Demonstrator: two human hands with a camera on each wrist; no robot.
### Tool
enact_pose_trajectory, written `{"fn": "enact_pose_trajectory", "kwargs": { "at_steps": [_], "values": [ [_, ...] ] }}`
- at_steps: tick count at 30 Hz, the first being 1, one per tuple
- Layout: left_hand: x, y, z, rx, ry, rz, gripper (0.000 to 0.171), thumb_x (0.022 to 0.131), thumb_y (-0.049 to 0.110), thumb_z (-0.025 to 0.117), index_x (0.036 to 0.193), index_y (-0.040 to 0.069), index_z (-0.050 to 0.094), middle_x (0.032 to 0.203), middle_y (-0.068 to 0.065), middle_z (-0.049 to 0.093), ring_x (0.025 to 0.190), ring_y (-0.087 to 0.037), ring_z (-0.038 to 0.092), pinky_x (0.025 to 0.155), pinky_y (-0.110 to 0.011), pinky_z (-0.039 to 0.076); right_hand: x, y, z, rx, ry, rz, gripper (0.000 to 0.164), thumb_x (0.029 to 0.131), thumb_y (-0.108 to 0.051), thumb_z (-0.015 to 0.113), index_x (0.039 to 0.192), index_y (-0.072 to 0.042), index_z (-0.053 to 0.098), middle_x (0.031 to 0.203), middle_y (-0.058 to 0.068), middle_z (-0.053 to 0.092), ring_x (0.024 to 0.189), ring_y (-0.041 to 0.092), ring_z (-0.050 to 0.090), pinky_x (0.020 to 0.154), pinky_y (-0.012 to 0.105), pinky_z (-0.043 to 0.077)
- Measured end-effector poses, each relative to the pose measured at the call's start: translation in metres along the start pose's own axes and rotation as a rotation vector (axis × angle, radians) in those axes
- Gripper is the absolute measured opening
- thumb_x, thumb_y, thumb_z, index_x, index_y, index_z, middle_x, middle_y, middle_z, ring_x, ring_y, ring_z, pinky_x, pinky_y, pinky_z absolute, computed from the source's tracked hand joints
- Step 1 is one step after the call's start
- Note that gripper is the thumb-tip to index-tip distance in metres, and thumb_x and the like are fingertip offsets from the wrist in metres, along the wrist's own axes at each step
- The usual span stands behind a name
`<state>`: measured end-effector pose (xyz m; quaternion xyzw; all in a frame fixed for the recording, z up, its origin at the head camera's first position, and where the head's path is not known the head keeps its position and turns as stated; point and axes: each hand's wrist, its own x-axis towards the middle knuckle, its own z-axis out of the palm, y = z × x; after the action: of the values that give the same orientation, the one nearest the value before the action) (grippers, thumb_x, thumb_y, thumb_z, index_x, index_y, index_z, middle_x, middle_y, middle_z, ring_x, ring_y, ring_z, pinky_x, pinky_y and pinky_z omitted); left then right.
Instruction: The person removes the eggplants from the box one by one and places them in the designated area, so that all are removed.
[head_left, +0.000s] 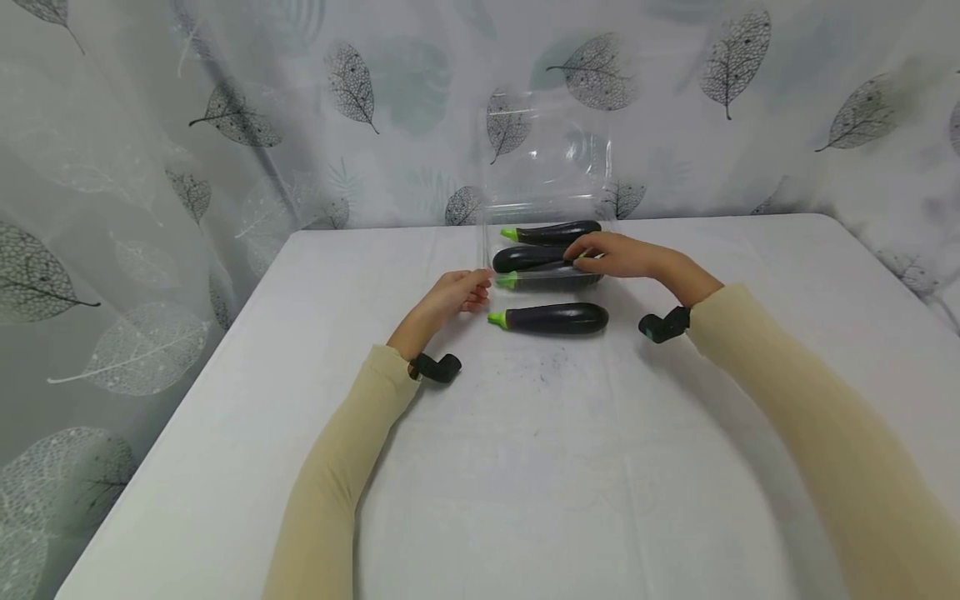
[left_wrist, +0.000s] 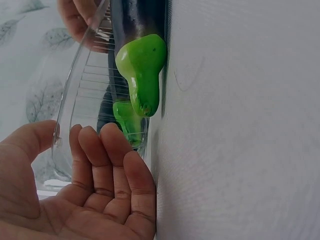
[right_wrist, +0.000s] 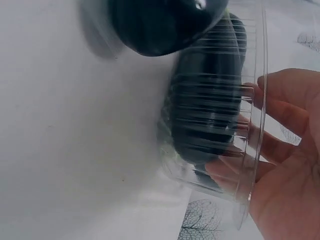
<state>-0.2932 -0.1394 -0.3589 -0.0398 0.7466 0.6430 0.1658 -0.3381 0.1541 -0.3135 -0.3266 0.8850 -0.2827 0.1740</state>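
A clear plastic box (head_left: 486, 237) with a raised lid (head_left: 551, 158) stands at the table's back edge. Three dark eggplants lie inside: one at the back (head_left: 558, 233), a middle one (head_left: 517, 259) and a front one (head_left: 558, 279). Another eggplant (head_left: 558, 318), green stem to the left, rests on the table before the box. My left hand (head_left: 453, 294) pinches the box at its front left corner, thumb at the rim (left_wrist: 61, 107). My right hand (head_left: 622, 254) reaches inside over the right wall, its fingers pinching the middle eggplant at its stem end.
A white cloth covers the table (head_left: 517, 467). A leaf-printed curtain (head_left: 420, 108) hangs directly behind the box and along the left side. Small black devices are strapped to the left wrist (head_left: 438, 368) and right wrist (head_left: 663, 325).
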Motion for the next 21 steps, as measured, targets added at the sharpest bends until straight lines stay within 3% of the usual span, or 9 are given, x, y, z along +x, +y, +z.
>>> {"fn": "enact_pose_trajectory", "kwargs": {
  "at_steps": [12,21],
  "values": [
    [-0.002,0.0,0.001,0.012,-0.008,0.008,0.04,0.099,0.032,0.058,0.111,-0.006,0.058,0.082,0.0,0.055,0.075,-0.011,0.058,0.07,-0.02,0.048,0.011,0.003,-0.015,0.0,-0.067,0.085,0.041,0.098,-0.022,0.061,0.13,0.003,0.055,0.129,0.021,0.057,0.126,0.039,0.05,0.102,0.052,0.042],
    [0.0,-0.001,0.0,0.018,-0.015,0.011,0.042,0.099,0.032,0.058,0.114,-0.007,0.058,0.082,0.0,0.055,0.076,-0.011,0.058,0.069,-0.02,0.048,0.014,0.001,-0.017,0.007,-0.053,0.086,0.037,0.093,-0.008,0.066,0.124,0.009,0.056,0.123,0.025,0.059,0.117,0.04,0.056,0.097,0.048,0.048]
  ]
}}
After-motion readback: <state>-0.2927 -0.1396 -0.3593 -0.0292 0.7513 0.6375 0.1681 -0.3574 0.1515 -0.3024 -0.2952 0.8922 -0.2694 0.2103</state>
